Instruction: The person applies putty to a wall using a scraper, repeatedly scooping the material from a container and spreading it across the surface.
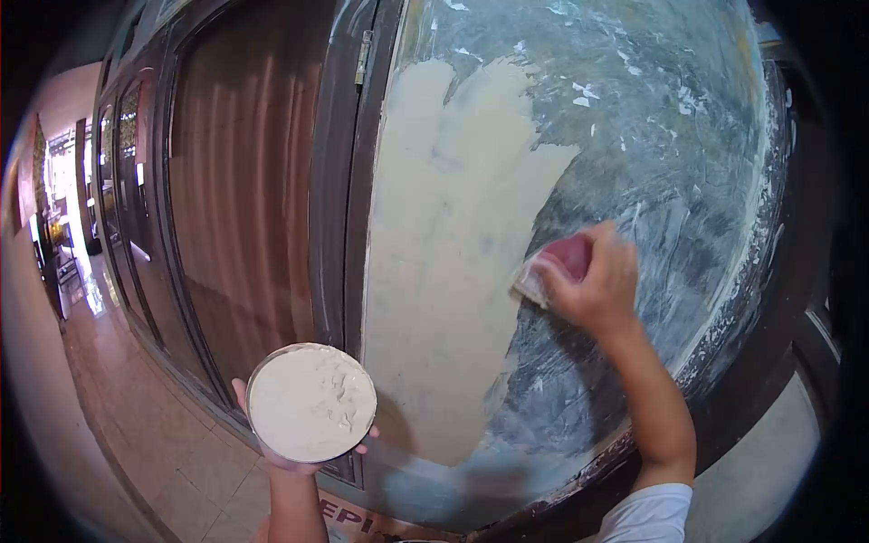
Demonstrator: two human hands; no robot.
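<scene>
My left hand (290, 465) holds up a round bowl of cream-coloured putty (312, 398) from below, its fingers curled round the sides. The putty surface is mostly smooth, with rough ridges on its right half. My right hand (606, 282), slightly blurred, grips a red scraper (568, 257) whose putty-smeared edge is at the wall surface. That edge sits by the border between a fresh cream putty coat (444, 244) on the left and bare, mottled grey-blue wall (652, 181) on the right. The coat's upper and right borders are ragged.
A dark door frame (339, 181) with a metal hinge (364, 56) borders the wall on the left, beside a brown-curtained glass panel (244, 181). Floor tiles (195, 462) run along a corridor at far left. Dark trim (769, 335) lies along the right.
</scene>
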